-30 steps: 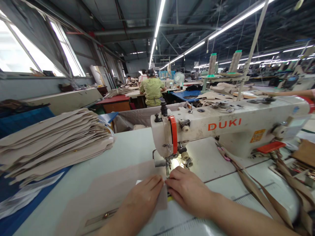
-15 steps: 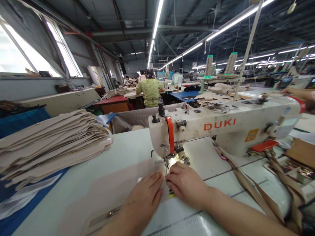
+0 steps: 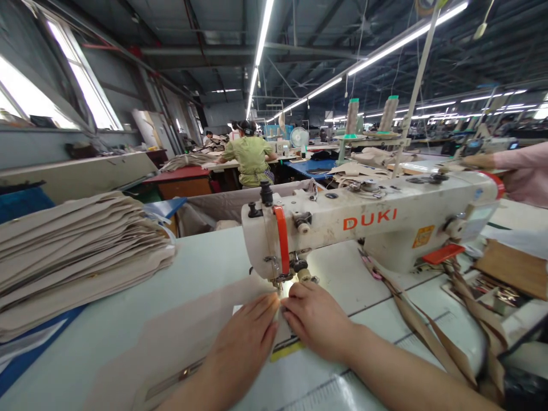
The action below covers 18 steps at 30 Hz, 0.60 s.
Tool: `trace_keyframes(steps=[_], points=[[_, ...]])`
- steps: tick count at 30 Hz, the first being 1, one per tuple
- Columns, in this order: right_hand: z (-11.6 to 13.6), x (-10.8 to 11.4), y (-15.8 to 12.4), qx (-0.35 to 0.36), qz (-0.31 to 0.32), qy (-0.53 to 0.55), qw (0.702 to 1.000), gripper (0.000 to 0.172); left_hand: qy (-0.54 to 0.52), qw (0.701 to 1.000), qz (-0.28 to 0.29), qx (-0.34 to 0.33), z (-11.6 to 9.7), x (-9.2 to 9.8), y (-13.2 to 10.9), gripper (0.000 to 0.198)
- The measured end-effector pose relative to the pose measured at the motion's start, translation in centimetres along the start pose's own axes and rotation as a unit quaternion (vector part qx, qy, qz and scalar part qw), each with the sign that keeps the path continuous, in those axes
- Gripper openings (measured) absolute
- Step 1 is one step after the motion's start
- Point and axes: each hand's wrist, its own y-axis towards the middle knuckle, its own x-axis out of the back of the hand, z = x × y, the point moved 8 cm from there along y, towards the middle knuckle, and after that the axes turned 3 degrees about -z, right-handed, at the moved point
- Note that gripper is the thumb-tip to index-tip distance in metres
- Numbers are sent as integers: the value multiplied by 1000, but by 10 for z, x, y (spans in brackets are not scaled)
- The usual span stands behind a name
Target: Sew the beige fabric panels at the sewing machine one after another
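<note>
Flat on a pale beige fabric panel (image 3: 171, 325) lies my left hand (image 3: 246, 337), its fingers stretched toward the needle area. My right hand (image 3: 319, 317) is closed, with bent fingertips at the panel's edge just before the presser foot. Its grip is partly hidden, but it appears to pinch the fabric. Both hands nearly touch below the head of the white DUKI sewing machine (image 3: 368, 220), where a lamp glows. A slot with a metal zipper pull (image 3: 185, 372) shows in the panel beside my left forearm. The needle tip is hard to make out.
A tall stack of beige fabric pieces (image 3: 85, 251) stands at left. Tan straps (image 3: 411, 308) and pink-handled scissors (image 3: 372, 268) lie right of the machine, near a tray of metal parts (image 3: 500, 294). Thread cones (image 3: 351, 117) stand behind. A co-worker's pink sleeve (image 3: 524, 162) reaches in at right.
The view has turned slightly, so machine and stack sit further left. Both hands keep nearly the same pose at the fabric. More of a yellow strip shows below my right hand, and the pink sleeve has appeared.
</note>
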Motion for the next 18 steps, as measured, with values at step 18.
trace_keyframes(steps=[18], points=[[2,0,1,2,-3,-12,1000,19,-36,999,-11,5,6,-4,1,36]])
